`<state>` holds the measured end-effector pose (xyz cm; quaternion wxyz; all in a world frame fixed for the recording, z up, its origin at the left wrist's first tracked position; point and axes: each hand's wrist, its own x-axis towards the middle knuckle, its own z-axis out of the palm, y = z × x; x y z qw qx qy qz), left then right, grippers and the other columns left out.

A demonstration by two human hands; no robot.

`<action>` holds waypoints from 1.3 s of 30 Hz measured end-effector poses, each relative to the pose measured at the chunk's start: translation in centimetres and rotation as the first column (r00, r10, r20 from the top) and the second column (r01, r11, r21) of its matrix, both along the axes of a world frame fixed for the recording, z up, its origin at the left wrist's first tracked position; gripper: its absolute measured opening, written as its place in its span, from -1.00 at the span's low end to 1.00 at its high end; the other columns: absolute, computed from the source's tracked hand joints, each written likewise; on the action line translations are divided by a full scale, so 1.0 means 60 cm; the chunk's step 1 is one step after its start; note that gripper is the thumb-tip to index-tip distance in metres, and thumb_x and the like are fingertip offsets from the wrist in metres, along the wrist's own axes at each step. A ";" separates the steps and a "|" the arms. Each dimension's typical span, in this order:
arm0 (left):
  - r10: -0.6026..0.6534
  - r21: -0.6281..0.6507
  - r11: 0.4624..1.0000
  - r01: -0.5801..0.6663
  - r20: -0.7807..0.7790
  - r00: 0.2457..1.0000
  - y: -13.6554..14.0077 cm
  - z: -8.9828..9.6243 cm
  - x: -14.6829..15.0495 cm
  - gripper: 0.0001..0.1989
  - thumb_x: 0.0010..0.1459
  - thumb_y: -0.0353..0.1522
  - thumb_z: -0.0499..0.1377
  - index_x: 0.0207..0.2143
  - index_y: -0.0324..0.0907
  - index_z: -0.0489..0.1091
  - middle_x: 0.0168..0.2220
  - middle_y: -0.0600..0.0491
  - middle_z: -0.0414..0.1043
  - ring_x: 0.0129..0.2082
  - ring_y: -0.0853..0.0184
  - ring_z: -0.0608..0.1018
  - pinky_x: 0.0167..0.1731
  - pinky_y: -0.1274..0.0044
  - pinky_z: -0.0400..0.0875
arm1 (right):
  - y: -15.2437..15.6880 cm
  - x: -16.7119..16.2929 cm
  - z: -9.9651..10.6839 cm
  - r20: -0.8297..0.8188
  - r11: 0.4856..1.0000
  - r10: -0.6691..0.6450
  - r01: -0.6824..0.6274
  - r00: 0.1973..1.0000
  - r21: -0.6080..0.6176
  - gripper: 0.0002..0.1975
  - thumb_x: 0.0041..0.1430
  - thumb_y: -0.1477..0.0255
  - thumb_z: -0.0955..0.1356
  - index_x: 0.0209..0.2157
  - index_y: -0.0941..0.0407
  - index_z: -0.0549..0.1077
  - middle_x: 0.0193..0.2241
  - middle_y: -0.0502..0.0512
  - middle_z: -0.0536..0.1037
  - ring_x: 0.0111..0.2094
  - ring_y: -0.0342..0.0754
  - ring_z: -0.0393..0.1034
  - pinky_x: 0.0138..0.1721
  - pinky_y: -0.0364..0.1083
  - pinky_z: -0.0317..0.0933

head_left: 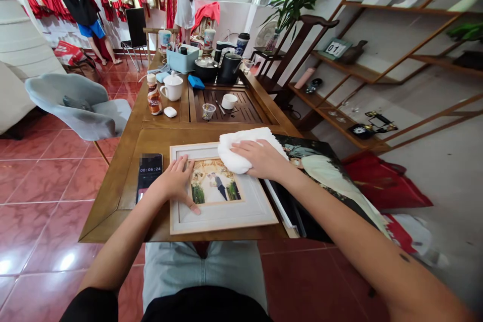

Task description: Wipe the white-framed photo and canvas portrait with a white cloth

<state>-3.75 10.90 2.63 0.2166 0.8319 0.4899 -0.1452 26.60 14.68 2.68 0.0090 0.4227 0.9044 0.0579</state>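
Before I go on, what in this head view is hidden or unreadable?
- Picture frame: top right corner hidden under the white cloth and right hand.
- Framed photo: left edge covered by left hand.
- Large print: lower end crossed by the right forearm.
- Bottle label: too small to read.

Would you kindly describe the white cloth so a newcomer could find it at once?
Start at the wooden table and find the white picture frame at its near edge. The white cloth lies bunched on the frame's top right corner under the right hand, the only soft, crumpled thing there.
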 end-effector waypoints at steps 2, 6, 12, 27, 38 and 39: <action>0.000 -0.004 1.000 0.000 -0.003 1.000 0.000 0.001 0.001 0.63 -0.35 0.31 0.34 0.48 -0.44 -0.37 0.45 -0.41 -0.64 0.49 -0.10 -0.38 0.44 0.23 -0.33 | -0.004 0.001 -0.001 -0.001 1.000 0.005 -0.005 1.000 -0.004 -0.40 0.09 0.51 0.32 0.21 0.15 0.39 0.28 0.28 0.40 0.28 0.23 0.27 0.18 0.25 0.08; 0.013 -0.010 1.000 -0.013 0.004 1.000 -0.001 0.003 0.002 0.64 -0.36 0.31 0.34 0.48 -0.43 -0.37 0.46 -0.39 -0.64 0.48 -0.16 -0.38 0.44 0.20 -0.33 | -0.044 0.012 0.001 -0.005 0.999 0.037 -0.037 0.999 -0.035 -0.39 0.03 0.52 0.33 0.18 0.14 0.42 0.24 0.27 0.46 0.25 0.23 0.31 0.19 0.27 0.08; 0.025 -0.016 1.000 -0.025 0.005 1.000 -0.003 0.004 0.002 0.63 -0.36 0.33 0.33 0.49 -0.42 -0.36 0.47 -0.37 -0.64 0.48 -0.19 -0.37 0.44 0.19 -0.32 | -0.154 0.023 0.015 -0.037 0.992 0.098 -0.100 0.995 -0.073 -0.34 -0.13 0.55 0.31 0.11 0.14 0.46 0.17 0.27 0.53 0.20 0.26 0.37 0.13 0.29 0.13; 0.020 -0.021 1.000 -0.020 -0.014 1.000 -0.003 0.008 0.003 0.63 -0.34 0.33 0.32 0.49 -0.38 -0.42 0.47 -0.34 -0.65 0.47 -0.23 -0.38 0.43 0.17 -0.33 | -0.123 0.026 0.006 -0.040 0.997 0.057 -0.059 0.998 -0.058 -0.34 -0.04 0.53 0.32 0.18 0.11 0.43 0.23 0.24 0.47 0.23 0.21 0.35 0.16 0.25 0.19; -0.012 -0.006 1.000 0.012 0.038 0.999 0.002 -0.007 -0.003 0.65 -0.35 0.34 0.32 0.48 -0.37 -0.44 0.47 -0.36 -0.62 0.48 -0.18 -0.39 0.43 0.16 -0.35 | -0.009 -0.009 -0.022 -0.100 0.999 0.019 -0.023 0.995 -0.036 -0.38 0.14 0.45 0.30 0.26 0.15 0.36 0.32 0.30 0.35 0.33 0.27 0.20 0.27 0.33 0.04; -0.012 -0.005 1.000 0.012 0.036 0.999 0.002 -0.007 -0.003 0.65 -0.35 0.34 0.32 0.48 -0.37 -0.45 0.47 -0.36 -0.63 0.48 -0.19 -0.39 0.43 0.16 -0.36 | -0.013 -0.011 -0.023 -0.099 0.999 0.029 -0.033 0.995 -0.042 -0.38 0.12 0.46 0.31 0.26 0.14 0.37 0.33 0.28 0.34 0.35 0.26 0.18 0.29 0.33 0.01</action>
